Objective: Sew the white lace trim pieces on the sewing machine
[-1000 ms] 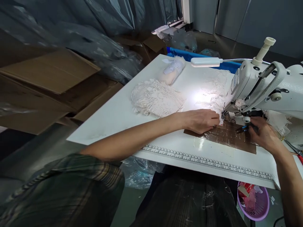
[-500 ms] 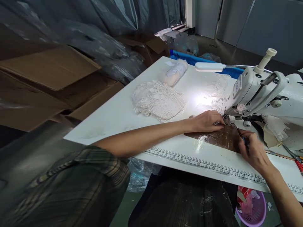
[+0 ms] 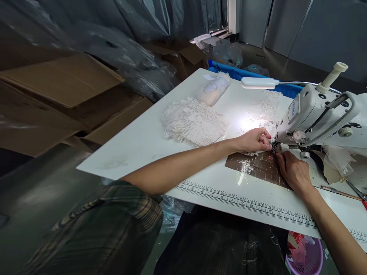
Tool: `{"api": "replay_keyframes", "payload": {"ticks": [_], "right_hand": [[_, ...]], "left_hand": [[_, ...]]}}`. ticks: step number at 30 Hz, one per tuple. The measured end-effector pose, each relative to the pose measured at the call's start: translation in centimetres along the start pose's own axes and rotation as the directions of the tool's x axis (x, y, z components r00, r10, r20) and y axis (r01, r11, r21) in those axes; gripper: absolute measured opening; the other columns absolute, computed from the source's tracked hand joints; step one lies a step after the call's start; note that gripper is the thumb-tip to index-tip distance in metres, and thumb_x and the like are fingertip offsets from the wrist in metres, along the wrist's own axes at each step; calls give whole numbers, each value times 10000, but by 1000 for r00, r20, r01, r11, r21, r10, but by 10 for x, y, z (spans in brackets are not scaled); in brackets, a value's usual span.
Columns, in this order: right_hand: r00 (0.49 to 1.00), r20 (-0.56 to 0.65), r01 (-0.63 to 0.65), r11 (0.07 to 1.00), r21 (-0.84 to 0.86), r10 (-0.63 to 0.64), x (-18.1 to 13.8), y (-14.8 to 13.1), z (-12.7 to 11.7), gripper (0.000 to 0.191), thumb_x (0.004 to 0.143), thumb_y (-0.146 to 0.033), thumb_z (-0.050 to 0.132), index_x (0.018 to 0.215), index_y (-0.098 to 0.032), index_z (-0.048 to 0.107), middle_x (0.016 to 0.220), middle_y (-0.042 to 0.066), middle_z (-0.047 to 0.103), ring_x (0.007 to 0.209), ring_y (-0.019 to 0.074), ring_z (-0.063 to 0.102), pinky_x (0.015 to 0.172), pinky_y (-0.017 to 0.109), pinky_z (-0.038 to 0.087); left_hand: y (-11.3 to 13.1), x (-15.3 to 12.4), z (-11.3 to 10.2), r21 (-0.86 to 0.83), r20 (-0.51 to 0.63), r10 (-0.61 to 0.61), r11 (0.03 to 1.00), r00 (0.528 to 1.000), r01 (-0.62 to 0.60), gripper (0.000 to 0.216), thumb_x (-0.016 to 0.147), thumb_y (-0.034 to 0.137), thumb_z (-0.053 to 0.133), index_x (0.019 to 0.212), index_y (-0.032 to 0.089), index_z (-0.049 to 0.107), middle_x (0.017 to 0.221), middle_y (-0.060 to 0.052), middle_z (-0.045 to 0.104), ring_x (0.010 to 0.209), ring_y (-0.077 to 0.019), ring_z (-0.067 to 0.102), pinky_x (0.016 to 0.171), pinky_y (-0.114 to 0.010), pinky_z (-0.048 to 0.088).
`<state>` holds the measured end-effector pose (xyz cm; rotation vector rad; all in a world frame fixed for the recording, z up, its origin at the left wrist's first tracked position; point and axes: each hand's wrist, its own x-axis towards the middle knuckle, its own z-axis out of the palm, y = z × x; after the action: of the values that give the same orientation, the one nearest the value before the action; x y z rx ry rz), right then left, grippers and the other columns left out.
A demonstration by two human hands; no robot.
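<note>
My left hand (image 3: 255,140) is at the needle area of a white sewing machine (image 3: 311,110), its thumb and fingers pinched together on white lace (image 3: 252,153), whose edge shows below the hand. My right hand (image 3: 295,172) comes in from the right with bent fingers, its fingertips close to the left ones beside the presser foot (image 3: 276,146). Whatever the right hand grips is hidden behind its fingers. Under both hands lies a shiny brown plate (image 3: 252,168) with a small red mark.
Piled lace (image 3: 193,122) and a wrapped pale bundle (image 3: 214,89) lie on the white table (image 3: 137,145). A lamp (image 3: 258,83) lights more lace behind the needle. Scissors (image 3: 357,188) lie at right. A ruler strip (image 3: 243,202) follows the front edge; cardboard boxes (image 3: 63,80) stand left.
My right hand has moved left and up to the presser foot; the thin dark-and-blue tool seen in it earlier is now out of sight. My left fingers have lifted slightly. The view has shifted a little.
</note>
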<state>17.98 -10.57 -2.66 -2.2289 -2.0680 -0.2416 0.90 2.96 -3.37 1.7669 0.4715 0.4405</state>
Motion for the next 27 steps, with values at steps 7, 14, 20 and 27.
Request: {"api": "replay_keyframes", "payload": {"ticks": [7,14,20,27], "right_hand": [[998,-51,47,999,-14,-48,11,-1,1,569,1018,-527,219,970,-158,649,739,87,689,489,147,490,509,295,132],[992,-101,83,995,61,-76,15,-7,-2,553,1013,-533,223,990,-171,640,761,105,704,590,182,565,510,291,194],[993,-95,76,993,87,-68,16,-7,1,532,1008,-531,257,984,-166,644,777,111,710,639,200,595,516,290,218],[996,-67,71,992,106,-64,16,-6,-3,456,999,-483,327,962,-167,653,764,105,702,632,197,585,515,287,228]], "left_hand": [[-4,3,-2,27,19,51,998,999,-51,342,820,244,620,1103,153,451,804,-47,713,765,-144,687,679,-264,525],[-9,4,1,103,-12,74,992,997,-73,370,822,221,576,1152,142,430,788,-26,694,687,-118,644,625,-236,488],[-9,2,4,102,-19,60,993,998,-58,421,824,274,575,1176,129,396,802,-33,683,691,-125,654,623,-236,502],[-7,2,4,161,-16,69,985,997,-66,433,854,283,578,1210,129,385,815,-42,690,716,-136,663,629,-246,504]]}}
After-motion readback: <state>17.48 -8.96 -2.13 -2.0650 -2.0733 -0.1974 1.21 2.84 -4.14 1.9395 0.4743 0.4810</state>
